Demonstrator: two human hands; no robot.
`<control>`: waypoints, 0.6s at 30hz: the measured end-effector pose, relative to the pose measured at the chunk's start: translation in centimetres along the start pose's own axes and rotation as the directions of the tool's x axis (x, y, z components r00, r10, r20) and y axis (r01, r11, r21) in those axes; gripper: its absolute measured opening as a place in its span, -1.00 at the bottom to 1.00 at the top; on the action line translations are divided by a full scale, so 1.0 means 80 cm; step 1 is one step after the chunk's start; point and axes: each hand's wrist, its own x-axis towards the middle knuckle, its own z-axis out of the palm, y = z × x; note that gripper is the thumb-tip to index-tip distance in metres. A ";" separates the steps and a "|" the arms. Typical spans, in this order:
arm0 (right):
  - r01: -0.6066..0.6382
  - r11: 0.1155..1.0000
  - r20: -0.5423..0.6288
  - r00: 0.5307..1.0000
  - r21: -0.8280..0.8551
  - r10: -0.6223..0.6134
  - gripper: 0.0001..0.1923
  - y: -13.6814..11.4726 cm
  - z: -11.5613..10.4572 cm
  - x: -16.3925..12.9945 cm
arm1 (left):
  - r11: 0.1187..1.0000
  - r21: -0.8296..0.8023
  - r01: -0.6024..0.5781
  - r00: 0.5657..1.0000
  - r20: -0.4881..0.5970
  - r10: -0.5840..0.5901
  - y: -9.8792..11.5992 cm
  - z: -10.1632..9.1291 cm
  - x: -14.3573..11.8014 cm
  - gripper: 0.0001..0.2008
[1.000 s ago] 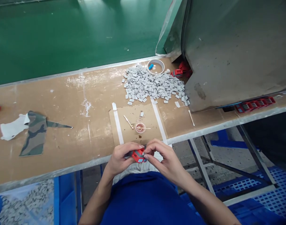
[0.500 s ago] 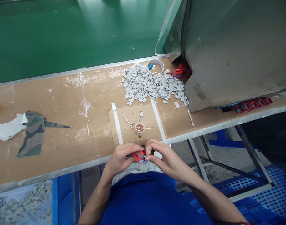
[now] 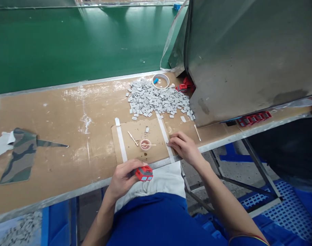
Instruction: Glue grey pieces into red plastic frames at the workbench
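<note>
My left hand (image 3: 123, 178) grips a small red toy vehicle (image 3: 144, 173) with grey sides and light blue windows, just off the table's front edge. Over the right strip of white tape, my right hand (image 3: 184, 147) has its fingers pinched together; whatever may be between the fingertips is too small to name. Between the hands, on a cardboard sheet (image 3: 130, 152), stands a small cup (image 3: 145, 145) of pinkish content with a thin stick across it. A cotton swab (image 3: 132, 138) and a single grey tile (image 3: 147, 130) lie close to the cup.
Behind the cardboard spreads a heap of small grey tiles (image 3: 156, 99), with a tape roll (image 3: 160, 81) at its back. A metal panel (image 3: 248, 61) rises at right, with several red toy vehicles (image 3: 254, 118) below it. Camouflage cloth (image 3: 21, 155) lies at left. Another person stands far right.
My right hand has left the toy vehicle and moved forward and right to the tape strip. The left hand keeps the toy, now turned with its windows more toward me. The view has shifted.
</note>
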 end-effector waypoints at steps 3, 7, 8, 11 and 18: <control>-0.085 0.995 -0.022 0.996 0.053 0.086 -0.89 -0.001 -0.005 -0.014 | 1.000 -0.017 -0.013 1.000 -0.018 0.013 0.001 0.000 0.002 -0.81; -0.218 0.972 -0.122 0.966 0.083 0.227 -0.88 -0.006 -0.006 -0.032 | 1.000 -0.024 -0.017 1.000 -0.002 0.017 0.000 0.000 0.003 -0.80; -0.239 0.968 -0.150 0.957 0.080 0.249 -0.85 -0.007 -0.005 -0.033 | 1.000 -0.021 -0.016 1.000 0.003 0.016 0.000 0.000 0.003 -0.81; -0.275 0.960 -0.185 0.942 0.057 0.281 -0.80 -0.011 -0.001 -0.030 | 1.000 -0.012 -0.008 1.000 0.002 0.008 0.000 0.000 0.003 -0.81; -0.286 0.955 -0.128 0.947 0.081 0.294 -0.94 -0.025 0.011 -0.012 | 1.000 -0.005 0.000 1.000 -0.006 0.000 0.001 -0.001 0.003 -0.82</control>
